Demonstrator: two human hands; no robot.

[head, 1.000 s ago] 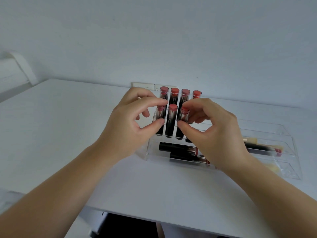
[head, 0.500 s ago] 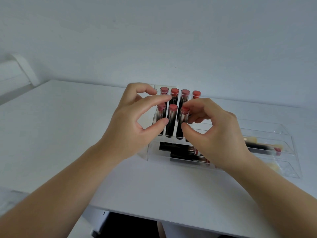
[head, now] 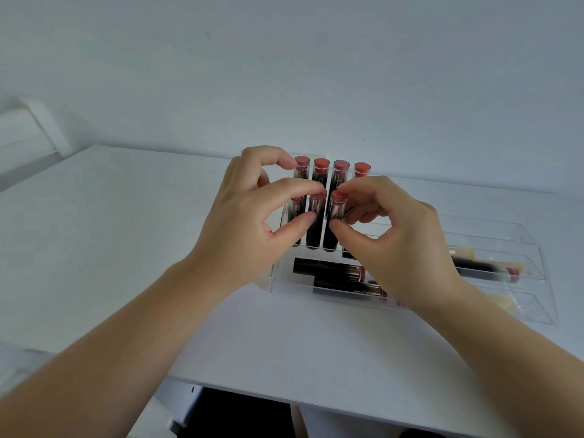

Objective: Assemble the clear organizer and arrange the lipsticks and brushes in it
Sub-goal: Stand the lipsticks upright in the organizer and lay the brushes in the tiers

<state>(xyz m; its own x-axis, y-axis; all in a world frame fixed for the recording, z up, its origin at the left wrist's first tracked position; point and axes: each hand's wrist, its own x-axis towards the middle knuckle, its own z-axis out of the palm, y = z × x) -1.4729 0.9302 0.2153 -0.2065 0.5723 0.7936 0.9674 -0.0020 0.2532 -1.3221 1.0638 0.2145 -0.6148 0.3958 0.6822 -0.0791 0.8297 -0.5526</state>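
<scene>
Two hands over clear organizer [head: 534, 273]: left hand [head: 249, 229] pinches middle front lipstick [head: 316, 219], right hand [head: 398, 238] pinches neighbouring lipstick [head: 335, 219].

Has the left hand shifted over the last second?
Yes, slightly: the left hand has crept right and back; its forefinger now overlaps the middle front lipstick, judged against the back row of lipsticks.

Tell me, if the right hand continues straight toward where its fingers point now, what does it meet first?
Most likely the front-row lipstick standing upright; the right hand has its thumb and fingers curled on either side of it, apparently already touching it, though depth is unclear.
</scene>
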